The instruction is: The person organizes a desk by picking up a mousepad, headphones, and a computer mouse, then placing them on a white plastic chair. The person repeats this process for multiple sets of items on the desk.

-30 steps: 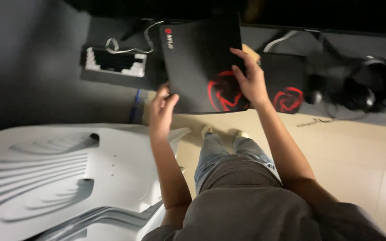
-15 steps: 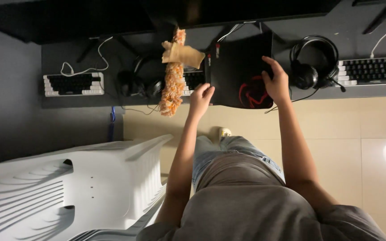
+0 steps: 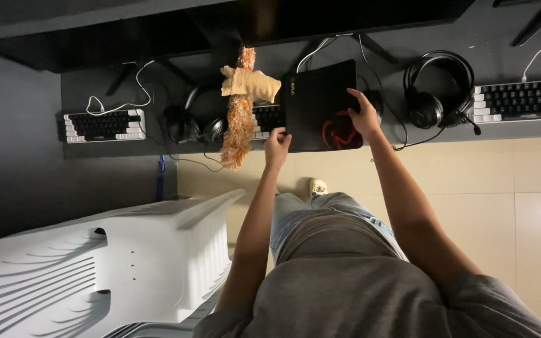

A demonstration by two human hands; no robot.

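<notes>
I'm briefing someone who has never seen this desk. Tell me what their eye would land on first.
First the black mouse pad with a red emblem, at the desk's middle, with the left hand at its near left corner and the right hand on its right edge. Just left of it lies an orange fluffy duster with a tan cloth on top. A white plastic chair fills the lower left.

Keyboard (image 3: 265, 119) partly under mouse pad (image 3: 317, 100)
</notes>
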